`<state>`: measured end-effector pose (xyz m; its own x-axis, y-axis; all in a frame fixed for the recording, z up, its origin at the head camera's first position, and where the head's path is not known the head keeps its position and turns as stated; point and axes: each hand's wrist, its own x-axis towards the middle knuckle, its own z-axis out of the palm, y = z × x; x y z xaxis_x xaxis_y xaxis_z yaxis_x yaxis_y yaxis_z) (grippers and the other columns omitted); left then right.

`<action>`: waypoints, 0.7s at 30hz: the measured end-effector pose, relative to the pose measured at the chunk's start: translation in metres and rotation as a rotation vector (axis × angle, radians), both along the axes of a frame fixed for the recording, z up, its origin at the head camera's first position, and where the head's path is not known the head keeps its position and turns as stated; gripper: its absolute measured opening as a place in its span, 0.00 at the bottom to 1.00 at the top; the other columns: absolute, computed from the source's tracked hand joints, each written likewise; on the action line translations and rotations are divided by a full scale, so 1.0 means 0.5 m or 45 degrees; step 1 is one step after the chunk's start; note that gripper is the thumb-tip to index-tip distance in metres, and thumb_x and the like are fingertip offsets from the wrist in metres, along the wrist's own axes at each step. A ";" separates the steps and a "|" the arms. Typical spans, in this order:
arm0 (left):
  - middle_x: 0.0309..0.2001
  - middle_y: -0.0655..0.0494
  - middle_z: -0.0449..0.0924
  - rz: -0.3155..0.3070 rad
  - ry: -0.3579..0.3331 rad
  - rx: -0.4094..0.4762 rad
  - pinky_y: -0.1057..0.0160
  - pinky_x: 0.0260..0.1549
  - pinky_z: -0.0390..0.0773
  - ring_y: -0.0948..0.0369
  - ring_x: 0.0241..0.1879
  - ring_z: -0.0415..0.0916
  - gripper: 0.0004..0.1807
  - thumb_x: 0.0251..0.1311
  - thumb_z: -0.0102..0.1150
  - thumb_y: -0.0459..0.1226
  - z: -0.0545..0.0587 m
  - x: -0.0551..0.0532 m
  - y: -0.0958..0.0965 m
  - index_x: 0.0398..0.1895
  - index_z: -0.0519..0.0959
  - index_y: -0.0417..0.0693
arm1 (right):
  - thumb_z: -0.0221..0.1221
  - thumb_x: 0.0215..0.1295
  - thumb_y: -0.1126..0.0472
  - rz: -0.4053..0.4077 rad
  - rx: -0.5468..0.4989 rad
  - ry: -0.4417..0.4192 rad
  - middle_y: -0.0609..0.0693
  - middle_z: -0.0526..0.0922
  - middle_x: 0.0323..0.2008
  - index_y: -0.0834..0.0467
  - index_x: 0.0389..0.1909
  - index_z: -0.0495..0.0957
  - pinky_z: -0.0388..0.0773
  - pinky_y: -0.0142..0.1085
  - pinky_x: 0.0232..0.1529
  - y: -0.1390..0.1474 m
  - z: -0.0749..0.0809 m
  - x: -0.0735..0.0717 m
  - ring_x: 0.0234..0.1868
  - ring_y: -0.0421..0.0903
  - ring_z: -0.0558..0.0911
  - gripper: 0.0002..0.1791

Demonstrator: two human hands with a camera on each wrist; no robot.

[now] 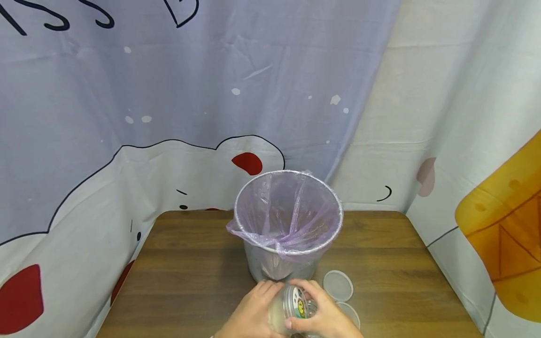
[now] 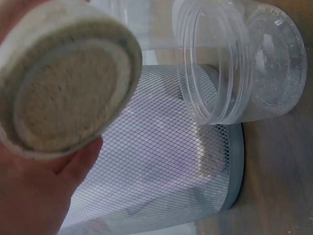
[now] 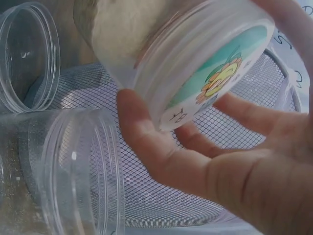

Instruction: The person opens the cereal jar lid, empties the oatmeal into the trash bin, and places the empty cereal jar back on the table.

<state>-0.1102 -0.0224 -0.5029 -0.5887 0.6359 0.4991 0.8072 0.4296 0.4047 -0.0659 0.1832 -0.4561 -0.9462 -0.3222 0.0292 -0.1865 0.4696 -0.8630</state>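
My left hand grips a clear plastic jar filled with pale beige powdery stuff. The jar is tilted, its base facing the left wrist camera. Around the jar's lid, which bears a sunflower sticker, curl the fingers and thumb of my right hand. In the right wrist view the lid sits on the jar's mouth. Close by are two uncovered clear jars: one lies near the left hand's jar in the left wrist view, and another jar shows below the right hand's fingers.
A mesh bin lined with a thin purple bag stands just beyond the hands. Two round lids lie on the wooden table to its right. A printed cloth hangs behind and beside the table.
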 end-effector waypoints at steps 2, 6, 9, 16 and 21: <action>0.46 0.63 0.73 -0.044 -0.112 0.036 0.66 0.43 0.75 0.67 0.44 0.70 0.46 0.30 0.70 0.60 0.003 -0.002 -0.005 0.56 0.69 0.50 | 0.69 0.45 0.50 0.043 -0.015 0.058 0.49 0.70 0.50 0.44 0.60 0.65 0.73 0.37 0.43 0.001 -0.002 -0.001 0.49 0.47 0.70 0.38; 0.48 0.65 0.73 -0.141 -0.381 0.101 0.68 0.40 0.76 0.68 0.44 0.71 0.44 0.33 0.71 0.57 0.006 -0.004 -0.013 0.58 0.67 0.56 | 0.69 0.46 0.55 0.136 -0.117 0.076 0.51 0.68 0.52 0.45 0.62 0.64 0.76 0.34 0.40 0.005 -0.001 -0.001 0.51 0.45 0.68 0.39; 0.50 0.65 0.73 -0.225 -0.492 0.124 0.71 0.39 0.76 0.69 0.44 0.72 0.44 0.35 0.71 0.56 0.007 -0.010 -0.018 0.59 0.66 0.57 | 0.69 0.47 0.57 0.216 -0.183 0.102 0.52 0.66 0.54 0.48 0.63 0.63 0.78 0.33 0.37 0.007 -0.001 -0.001 0.53 0.45 0.68 0.40; 0.51 0.65 0.73 -0.343 -0.563 0.115 0.71 0.38 0.75 0.69 0.45 0.71 0.44 0.37 0.71 0.53 0.004 -0.023 -0.029 0.62 0.63 0.58 | 0.69 0.46 0.57 0.307 -0.188 0.237 0.54 0.66 0.55 0.53 0.63 0.62 0.78 0.33 0.37 0.007 -0.006 -0.003 0.54 0.44 0.68 0.42; 0.52 0.66 0.72 -0.333 -0.606 0.097 0.69 0.40 0.75 0.68 0.46 0.71 0.45 0.37 0.71 0.54 0.007 -0.023 -0.031 0.62 0.62 0.59 | 0.69 0.46 0.56 0.314 -0.181 0.238 0.53 0.65 0.55 0.52 0.63 0.62 0.77 0.32 0.38 0.005 0.000 -0.002 0.54 0.45 0.68 0.42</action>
<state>-0.1219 -0.0377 -0.4997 -0.5880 0.7637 0.2664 0.6031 0.1945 0.7736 -0.0669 0.1859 -0.4561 -0.8146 -0.5207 0.2557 -0.4405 0.2684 -0.8567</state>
